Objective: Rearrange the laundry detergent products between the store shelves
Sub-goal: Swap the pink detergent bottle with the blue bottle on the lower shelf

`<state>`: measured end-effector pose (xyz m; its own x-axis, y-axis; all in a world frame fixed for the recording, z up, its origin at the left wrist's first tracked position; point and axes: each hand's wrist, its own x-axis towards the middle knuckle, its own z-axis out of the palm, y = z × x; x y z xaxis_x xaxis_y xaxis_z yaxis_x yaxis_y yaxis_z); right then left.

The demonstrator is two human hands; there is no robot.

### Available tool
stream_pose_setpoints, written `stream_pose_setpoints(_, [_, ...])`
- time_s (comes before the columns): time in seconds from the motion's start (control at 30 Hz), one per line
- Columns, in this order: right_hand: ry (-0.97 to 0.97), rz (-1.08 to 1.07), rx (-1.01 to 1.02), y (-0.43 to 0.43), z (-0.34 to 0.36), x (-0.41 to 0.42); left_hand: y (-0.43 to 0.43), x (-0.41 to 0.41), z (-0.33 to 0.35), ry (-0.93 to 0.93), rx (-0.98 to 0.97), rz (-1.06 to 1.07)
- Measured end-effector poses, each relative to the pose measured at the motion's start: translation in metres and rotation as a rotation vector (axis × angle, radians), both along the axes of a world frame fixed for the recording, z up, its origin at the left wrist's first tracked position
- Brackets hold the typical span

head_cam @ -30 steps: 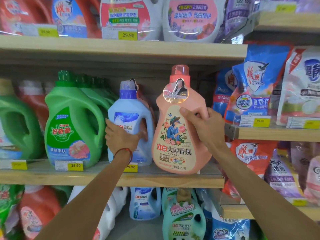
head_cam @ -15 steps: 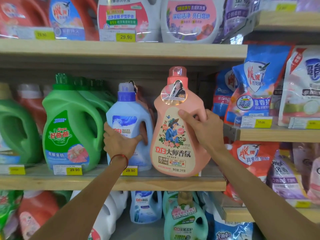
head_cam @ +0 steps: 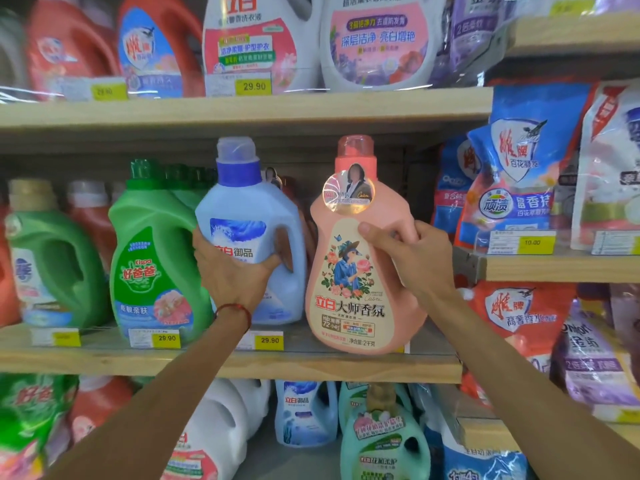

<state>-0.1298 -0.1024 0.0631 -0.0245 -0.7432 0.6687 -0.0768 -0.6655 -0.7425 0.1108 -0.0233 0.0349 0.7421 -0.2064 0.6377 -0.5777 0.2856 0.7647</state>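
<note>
Both bottles are at the middle shelf [head_cam: 311,365]. My left hand [head_cam: 232,271] grips the front of a light blue detergent bottle [head_cam: 249,216] with a darker blue collar and translucent cap; the bottle tilts slightly and looks lifted off the shelf. My right hand [head_cam: 415,258] holds a salmon-pink bottle [head_cam: 349,327] by its right shoulder, thumb on the cream floral label. The pink bottle is upright, its base level with the shelf's front edge. The two bottles stand side by side, a narrow gap between them.
Green Kispa bottles [head_cam: 156,268] crowd the shelf left of the blue one. Blue and white refill pouches [head_cam: 512,174] sit on the right-hand shelf. Large jugs [head_cam: 249,46] fill the top shelf; more bottles [head_cam: 304,410] stand on the shelf below.
The blue bottle has risen and come forward in my left hand. The pink bottle stays in my right hand at about the same place. The camera has moved closer.
</note>
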Motion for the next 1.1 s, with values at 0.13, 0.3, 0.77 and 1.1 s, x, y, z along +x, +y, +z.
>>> stream_pose_setpoints(0.13, [-0.026, 0.066, -0.006, 0.001, -0.002, -0.001, 0.015, 0.003, 0.012, -0.03, -0.035, 0.001])
stream_pose_setpoints(0.3, [-0.055, 0.122, 0.033, 0.009, 0.0, 0.008, 0.043, 0.005, 0.01, -0.085, -0.054, 0.073])
stream_pose_setpoints(0.77, [-0.075, 0.188, 0.012, 0.011, -0.002, 0.082, 0.107, 0.05, -0.009, -0.056, 0.005, 0.217])
stream_pose_setpoints(1.1, [-0.036, 0.216, 0.046, -0.007, -0.009, 0.142, 0.112, 0.076, -0.032, -0.032, 0.077, 0.262])
